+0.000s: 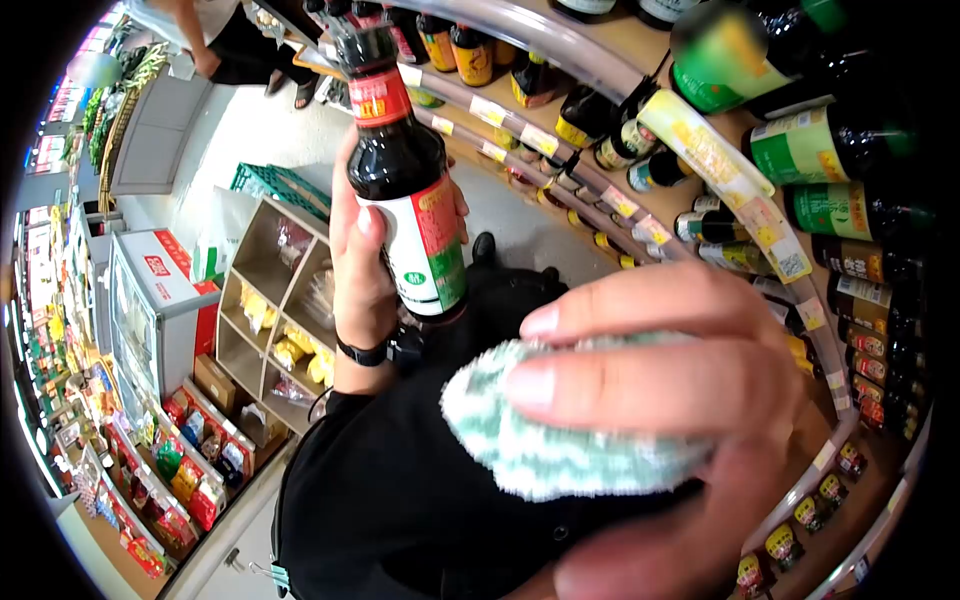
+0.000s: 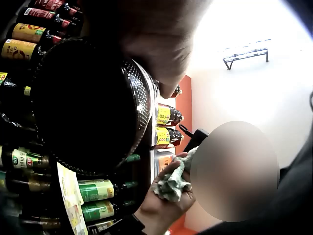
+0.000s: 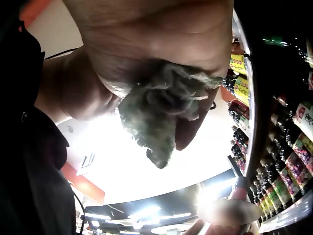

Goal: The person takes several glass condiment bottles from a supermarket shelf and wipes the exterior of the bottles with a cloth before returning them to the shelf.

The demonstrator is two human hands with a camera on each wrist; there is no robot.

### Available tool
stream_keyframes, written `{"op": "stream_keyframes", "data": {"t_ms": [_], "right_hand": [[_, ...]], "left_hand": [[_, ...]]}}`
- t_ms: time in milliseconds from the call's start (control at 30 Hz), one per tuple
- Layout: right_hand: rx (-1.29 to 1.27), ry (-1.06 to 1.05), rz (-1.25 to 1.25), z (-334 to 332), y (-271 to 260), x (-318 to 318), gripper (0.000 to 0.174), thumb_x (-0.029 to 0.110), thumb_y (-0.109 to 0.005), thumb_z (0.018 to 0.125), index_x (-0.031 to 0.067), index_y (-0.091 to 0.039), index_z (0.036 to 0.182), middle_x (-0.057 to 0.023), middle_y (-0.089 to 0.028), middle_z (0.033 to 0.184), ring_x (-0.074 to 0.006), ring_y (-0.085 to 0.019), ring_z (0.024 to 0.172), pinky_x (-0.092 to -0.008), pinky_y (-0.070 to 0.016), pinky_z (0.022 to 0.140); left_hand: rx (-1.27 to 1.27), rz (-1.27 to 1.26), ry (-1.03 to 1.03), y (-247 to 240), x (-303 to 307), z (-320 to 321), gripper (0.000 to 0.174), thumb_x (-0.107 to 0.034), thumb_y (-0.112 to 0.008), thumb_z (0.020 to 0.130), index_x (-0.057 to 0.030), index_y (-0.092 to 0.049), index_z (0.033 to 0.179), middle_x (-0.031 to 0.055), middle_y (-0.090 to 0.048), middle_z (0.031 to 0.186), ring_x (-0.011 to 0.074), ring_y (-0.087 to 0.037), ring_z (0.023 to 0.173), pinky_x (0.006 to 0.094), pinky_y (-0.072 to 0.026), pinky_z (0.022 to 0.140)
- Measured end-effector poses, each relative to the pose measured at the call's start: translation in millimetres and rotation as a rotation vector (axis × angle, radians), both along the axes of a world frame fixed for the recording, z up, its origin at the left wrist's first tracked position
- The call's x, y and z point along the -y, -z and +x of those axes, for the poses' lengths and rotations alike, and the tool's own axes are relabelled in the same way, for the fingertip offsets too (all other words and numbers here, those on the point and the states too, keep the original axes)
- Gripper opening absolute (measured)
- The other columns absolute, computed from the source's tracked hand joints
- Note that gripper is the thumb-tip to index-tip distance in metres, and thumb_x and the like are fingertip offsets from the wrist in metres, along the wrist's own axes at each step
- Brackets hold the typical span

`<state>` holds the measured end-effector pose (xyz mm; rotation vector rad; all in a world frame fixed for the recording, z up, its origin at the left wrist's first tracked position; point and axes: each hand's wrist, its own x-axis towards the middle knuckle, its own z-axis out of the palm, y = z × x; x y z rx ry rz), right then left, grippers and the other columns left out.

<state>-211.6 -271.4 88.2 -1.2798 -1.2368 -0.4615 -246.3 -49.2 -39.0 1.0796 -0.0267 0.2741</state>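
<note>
My left hand [image 1: 358,240] grips a dark sauce bottle [image 1: 425,245] around its body, thumb lying across the white, red and green label. The bottle is capped and leans slightly, neck toward the shelves. In the left wrist view its round dark base [image 2: 83,107] fills much of the picture. Close to the camera, my right hand [image 1: 690,370] holds a fluffy green-and-white cloth [image 1: 560,455], bunched under the fingers and apart from the bottle. From the right wrist, folds of the cloth [image 3: 151,122] hang below the palm [image 3: 161,34].
Curved shelves with price-tag rails [image 1: 620,200] run along the right, holding rows of sauce bottles [image 1: 820,150] and small jars [image 1: 785,545]. At left stand a wooden compartment rack [image 1: 262,235], a freezer [image 1: 150,290] and snack bins [image 1: 190,470]. Another person [image 1: 215,45] is at the far aisle.
</note>
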Motion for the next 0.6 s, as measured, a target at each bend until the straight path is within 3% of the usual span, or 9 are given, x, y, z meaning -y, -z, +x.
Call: {"op": "stream_keyframes", "data": {"t_ms": [100,167,233,267,367,400,533,600], "right_hand": [[0.058,0.205,-0.028,19.9,27.7,-1.8,0.027,0.007,-0.079,0.087,-0.0017,-0.076,0.112,-0.0229,-0.077,0.116,-0.0369,-0.078,0.096,-0.0415,-0.0654,0.080],[0.075,0.347,-0.322,49.4,20.0,11.6,0.038,-0.006,-0.073,0.083,-0.0042,-0.078,0.120,-0.0252,-0.077,0.124,-0.0375,-0.078,0.108,-0.0413,-0.0628,0.093],[-0.024,0.465,-0.267,66.0,36.0,-3.5,0.049,-0.013,-0.070,0.083,0.0012,-0.079,0.130,-0.0211,-0.076,0.131,-0.0382,-0.076,0.113,-0.0419,-0.0612,0.100],[-0.011,0.470,-0.257,71.3,42.4,-8.6,0.049,-0.013,-0.070,0.083,0.0012,-0.079,0.130,-0.0211,-0.076,0.131,-0.0382,-0.076,0.113,-0.0419,-0.0612,0.100],[-0.089,0.529,-0.238,75.4,59.1,-23.7,0.057,-0.012,-0.070,0.084,0.0065,-0.076,0.138,-0.0198,-0.075,0.134,-0.0385,-0.076,0.116,-0.0421,-0.0618,0.099],[-0.093,0.524,-0.264,72.0,69.1,-27.1,0.058,-0.012,-0.071,0.085,0.0071,-0.076,0.140,-0.0202,-0.075,0.134,-0.0389,-0.076,0.116,-0.0425,-0.0619,0.099],[-0.117,0.483,-0.313,55.2,93.2,-32.4,0.057,-0.009,-0.073,0.089,0.0080,-0.075,0.143,-0.0213,-0.074,0.136,-0.0396,-0.075,0.118,-0.0444,-0.0626,0.099],[-0.147,0.454,-0.320,53.4,97.6,-26.1,0.056,-0.009,-0.073,0.089,0.0075,-0.075,0.142,-0.0215,-0.074,0.136,-0.0398,-0.076,0.118,-0.0447,-0.0628,0.099]], "left_hand": [[-0.037,-0.028,0.026,-7.2,3.7,4.7,0.106,-0.054,-0.080,0.097,-0.0057,-0.024,0.172,0.0257,-0.066,0.131,0.0346,-0.077,0.096,0.0430,-0.0670,0.075],[-0.058,-0.030,0.082,-7.1,6.1,7.7,0.105,-0.051,-0.080,0.099,-0.0045,-0.022,0.173,0.0227,-0.068,0.131,0.0309,-0.077,0.100,0.0415,-0.0652,0.084],[-0.051,-0.019,0.232,1.9,4.3,14.1,0.106,-0.056,-0.081,0.096,-0.0050,-0.027,0.172,0.0253,-0.066,0.135,0.0336,-0.076,0.104,0.0430,-0.0660,0.083],[-0.051,-0.018,0.228,4.7,9.7,18.1,0.111,-0.058,-0.082,0.094,-0.0053,-0.024,0.173,0.0264,-0.067,0.130,0.0330,-0.076,0.096,0.0406,-0.0656,0.074],[-0.105,-0.013,0.237,-0.6,19.1,21.4,0.110,-0.059,-0.080,0.095,-0.0046,-0.025,0.172,0.0257,-0.068,0.126,0.0315,-0.077,0.095,0.0406,-0.0656,0.073],[-0.071,-0.093,0.336,3.9,12.2,24.3,0.103,-0.048,-0.078,0.101,-0.0068,-0.019,0.175,0.0179,-0.066,0.139,0.0277,-0.076,0.109,0.0408,-0.0652,0.088],[-0.038,-0.130,0.248,8.1,8.2,37.1,0.096,-0.051,-0.074,0.103,-0.0062,-0.024,0.172,0.0167,-0.065,0.138,0.0245,-0.078,0.098,0.0386,-0.0676,0.080],[-0.043,-0.094,0.264,15.7,6.9,37.8,0.096,-0.049,-0.074,0.104,-0.0066,-0.023,0.174,0.0151,-0.062,0.147,0.0220,-0.075,0.109,0.0365,-0.0647,0.088]]}}
